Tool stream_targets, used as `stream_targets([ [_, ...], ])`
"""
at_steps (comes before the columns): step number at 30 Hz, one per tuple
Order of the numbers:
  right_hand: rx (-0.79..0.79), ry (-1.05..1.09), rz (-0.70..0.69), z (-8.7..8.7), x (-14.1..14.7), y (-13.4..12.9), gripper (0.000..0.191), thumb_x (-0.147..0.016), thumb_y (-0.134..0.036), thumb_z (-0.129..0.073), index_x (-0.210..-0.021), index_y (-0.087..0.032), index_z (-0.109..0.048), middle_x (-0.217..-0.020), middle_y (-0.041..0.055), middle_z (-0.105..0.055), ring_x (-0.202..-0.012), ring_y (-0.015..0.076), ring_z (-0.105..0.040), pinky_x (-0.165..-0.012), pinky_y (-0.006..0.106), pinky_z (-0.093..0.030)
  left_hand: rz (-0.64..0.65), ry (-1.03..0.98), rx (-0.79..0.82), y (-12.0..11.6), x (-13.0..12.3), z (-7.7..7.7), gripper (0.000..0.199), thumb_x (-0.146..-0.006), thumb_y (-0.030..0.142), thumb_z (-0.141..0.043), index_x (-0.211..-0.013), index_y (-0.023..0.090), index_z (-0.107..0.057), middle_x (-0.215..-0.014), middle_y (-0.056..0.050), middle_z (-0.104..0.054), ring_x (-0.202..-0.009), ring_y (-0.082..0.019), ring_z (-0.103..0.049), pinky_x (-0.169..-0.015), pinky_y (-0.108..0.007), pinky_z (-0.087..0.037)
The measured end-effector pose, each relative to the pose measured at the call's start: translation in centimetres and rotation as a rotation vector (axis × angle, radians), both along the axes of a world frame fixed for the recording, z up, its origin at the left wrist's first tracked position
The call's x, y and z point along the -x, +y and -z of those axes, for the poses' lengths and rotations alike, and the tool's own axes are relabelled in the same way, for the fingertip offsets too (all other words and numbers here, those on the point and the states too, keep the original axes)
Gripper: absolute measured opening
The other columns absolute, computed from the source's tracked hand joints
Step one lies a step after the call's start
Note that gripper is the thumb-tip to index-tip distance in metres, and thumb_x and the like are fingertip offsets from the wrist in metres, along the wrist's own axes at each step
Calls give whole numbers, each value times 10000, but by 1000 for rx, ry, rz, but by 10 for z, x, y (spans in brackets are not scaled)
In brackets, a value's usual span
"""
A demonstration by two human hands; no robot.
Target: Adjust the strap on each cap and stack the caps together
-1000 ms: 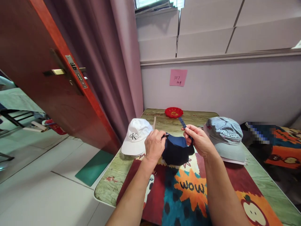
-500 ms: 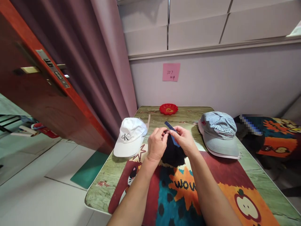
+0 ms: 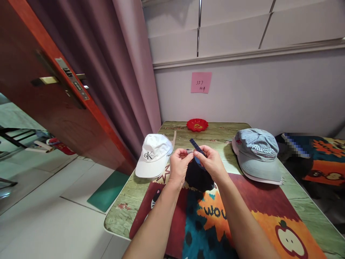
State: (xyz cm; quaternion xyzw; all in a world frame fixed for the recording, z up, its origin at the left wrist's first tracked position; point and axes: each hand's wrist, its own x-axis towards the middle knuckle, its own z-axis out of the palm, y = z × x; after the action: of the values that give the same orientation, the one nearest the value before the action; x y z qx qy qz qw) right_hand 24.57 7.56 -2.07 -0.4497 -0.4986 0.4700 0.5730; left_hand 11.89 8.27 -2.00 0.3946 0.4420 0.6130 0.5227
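A dark cap [image 3: 198, 178] is held over the middle of the table, its blue strap [image 3: 196, 145] sticking up between the hands. My left hand [image 3: 181, 163] pinches the strap's end by a small buckle-like piece. My right hand [image 3: 211, 162] pinches the strap close beside it, the fingertips of both hands nearly touching. To the left sits a white cap [image 3: 153, 155] with dark letters. On the right lies a grey-blue cap [image 3: 257, 154] with white lettering, with a pinkish brim showing beneath it.
A red scalloped dish [image 3: 197, 125] stands at the table's back edge. A colourful cloth [image 3: 269, 201] covers the table's front. Behind are a wall with a pink note [image 3: 201, 82], a curtain and a brown door [image 3: 81, 126].
The view has shifted slightly, moving the scene to the right in the picture. My left fingers have turned a little at the strap, and a lighter piece now shows between them.
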Motion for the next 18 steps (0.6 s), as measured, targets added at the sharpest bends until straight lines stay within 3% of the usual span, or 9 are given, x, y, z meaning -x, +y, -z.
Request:
stream_targets([
  [4, 10, 26, -18, -7, -2, -3, 437, -762, -590, -756, -860, -178, -649, -673, -13, -619, -470, 80, -410, -451, 233, -300, 29, -56, 3, -4, 1, -3, 303, -615, 297, -873, -777, 139, -671, -763, -7, -685, -713, -112, -631, -726, -239, -516],
  [8, -1, -44, 103, -13, -15, -4, 479, -820, -646, -665, -929, -180, -689, -789, 52, -735, -454, 87, -381, -449, 251, -285, 54, -163, 38, -4, 6, -12, 328, -617, 343, -883, -763, 146, -666, -751, -1, -675, -720, -124, -648, -731, -261, -537],
  [13, -62, -347, 242, -23, -31, -13, 370, -852, -542, -647, -838, -187, -751, -719, 52, -739, -565, 144, -502, -547, 267, -360, 120, -353, 86, 3, 12, -22, 350, -576, 270, -905, -795, 158, -656, -764, -5, -710, -715, -119, -674, -713, -234, -536],
  [18, -106, -495, 270, -33, -25, -23, 290, -863, -419, -583, -732, -199, -718, -645, 27, -692, -549, 148, -522, -548, 270, -360, 149, -413, 170, 1, 10, -16, 325, -596, 211, -887, -825, 161, -662, -775, -19, -735, -711, -128, -697, -715, -234, -544],
])
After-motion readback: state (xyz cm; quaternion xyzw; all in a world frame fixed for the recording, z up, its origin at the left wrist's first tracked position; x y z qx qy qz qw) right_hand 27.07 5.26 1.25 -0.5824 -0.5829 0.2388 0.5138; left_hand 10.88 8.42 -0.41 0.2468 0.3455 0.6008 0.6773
